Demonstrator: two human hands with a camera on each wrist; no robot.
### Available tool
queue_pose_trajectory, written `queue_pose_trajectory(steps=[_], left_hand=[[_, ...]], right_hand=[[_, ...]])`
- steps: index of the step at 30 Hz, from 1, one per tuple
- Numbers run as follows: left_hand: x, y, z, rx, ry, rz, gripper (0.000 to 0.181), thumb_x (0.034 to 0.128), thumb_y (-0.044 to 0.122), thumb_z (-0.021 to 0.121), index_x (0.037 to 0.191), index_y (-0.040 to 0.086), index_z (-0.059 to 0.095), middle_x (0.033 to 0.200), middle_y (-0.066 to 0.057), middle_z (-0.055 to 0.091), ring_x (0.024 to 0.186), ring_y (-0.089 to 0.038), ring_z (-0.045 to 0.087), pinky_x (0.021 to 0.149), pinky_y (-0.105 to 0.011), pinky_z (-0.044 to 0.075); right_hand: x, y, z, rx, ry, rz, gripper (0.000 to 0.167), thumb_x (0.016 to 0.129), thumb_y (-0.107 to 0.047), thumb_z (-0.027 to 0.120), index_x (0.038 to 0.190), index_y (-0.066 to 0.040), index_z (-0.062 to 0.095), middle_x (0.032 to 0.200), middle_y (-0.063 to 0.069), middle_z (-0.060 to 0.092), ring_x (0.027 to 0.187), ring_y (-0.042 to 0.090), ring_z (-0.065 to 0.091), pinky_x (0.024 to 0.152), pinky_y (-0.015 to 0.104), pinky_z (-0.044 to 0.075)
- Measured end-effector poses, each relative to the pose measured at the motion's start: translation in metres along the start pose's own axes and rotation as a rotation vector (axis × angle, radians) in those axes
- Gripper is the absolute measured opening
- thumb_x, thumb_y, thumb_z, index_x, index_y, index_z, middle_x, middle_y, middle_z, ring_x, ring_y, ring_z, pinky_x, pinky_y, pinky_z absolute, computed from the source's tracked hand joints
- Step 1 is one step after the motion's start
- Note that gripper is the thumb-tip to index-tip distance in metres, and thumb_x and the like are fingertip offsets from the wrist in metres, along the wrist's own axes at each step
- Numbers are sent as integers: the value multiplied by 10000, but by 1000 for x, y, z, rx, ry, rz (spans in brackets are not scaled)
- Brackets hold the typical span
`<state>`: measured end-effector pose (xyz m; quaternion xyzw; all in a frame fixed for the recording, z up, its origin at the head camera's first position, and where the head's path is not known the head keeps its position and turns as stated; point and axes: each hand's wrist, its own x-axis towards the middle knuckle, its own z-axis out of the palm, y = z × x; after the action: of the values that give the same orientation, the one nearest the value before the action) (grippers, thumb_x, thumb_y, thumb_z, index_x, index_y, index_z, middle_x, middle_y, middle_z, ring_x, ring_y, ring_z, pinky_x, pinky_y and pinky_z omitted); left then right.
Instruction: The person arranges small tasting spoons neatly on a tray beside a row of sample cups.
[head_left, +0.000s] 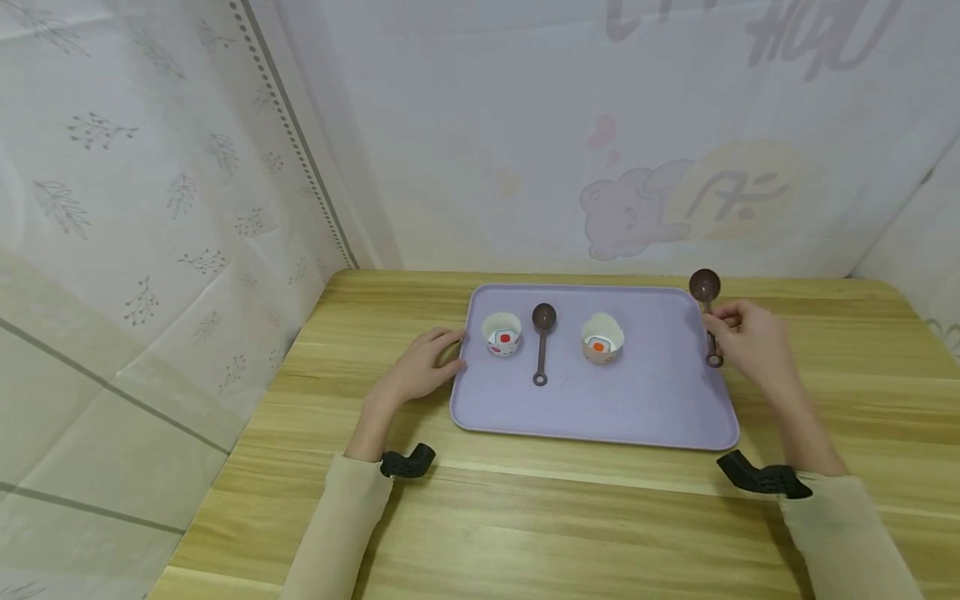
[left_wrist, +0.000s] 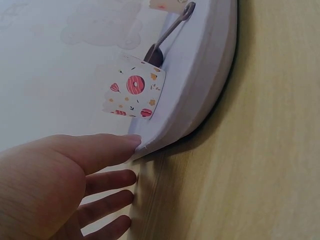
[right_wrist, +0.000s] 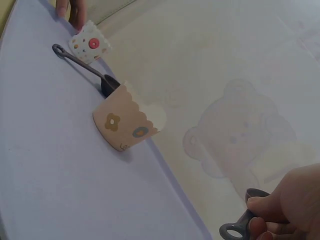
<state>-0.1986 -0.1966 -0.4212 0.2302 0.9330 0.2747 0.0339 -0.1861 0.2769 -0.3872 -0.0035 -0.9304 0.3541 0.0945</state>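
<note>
Between the thumb and fingers of my right hand (head_left: 756, 342) is the handle of a brown measuring spoon (head_left: 705, 286), held bowl-up over the right edge of the lilac tray (head_left: 660, 408). My left hand (head_left: 416, 367) rests at the tray's left edge, fingers loosely extended, its thumb touching the rim in the left wrist view. On the tray, a white patterned paper baking cup (left_wrist: 135, 87) stands at the left. A second brown measuring spoon (head_left: 542, 346) lies right of it. Farther right is a peach paper baking cup (right_wrist: 125, 120). In the head view each cup has a small coloured piece inside.
The tray lies on a wood-grain table (head_left: 487, 517). Behind the table hangs a pale cloth (head_left: 465, 167) with a printed bear, and another printed cloth (head_left: 150, 208) hangs at the left. Black wrist mounts (head_left: 408, 461) sit on both sleeves.
</note>
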Motion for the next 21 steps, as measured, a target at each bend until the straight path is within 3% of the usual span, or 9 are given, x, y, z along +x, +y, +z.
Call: queue_pose_trajectory(steps=[21], left_hand=[[0, 2, -1, -10, -4, -8, 546, 996, 203, 648, 1480, 9, 487, 1474, -201, 494, 1388, -398, 413, 1165, -533, 323]], right_hand=[[6, -10, 33, 37, -65, -56, 245, 982, -145, 651, 1015, 98, 635, 709, 83, 667, 535, 119, 596, 471, 239, 443]])
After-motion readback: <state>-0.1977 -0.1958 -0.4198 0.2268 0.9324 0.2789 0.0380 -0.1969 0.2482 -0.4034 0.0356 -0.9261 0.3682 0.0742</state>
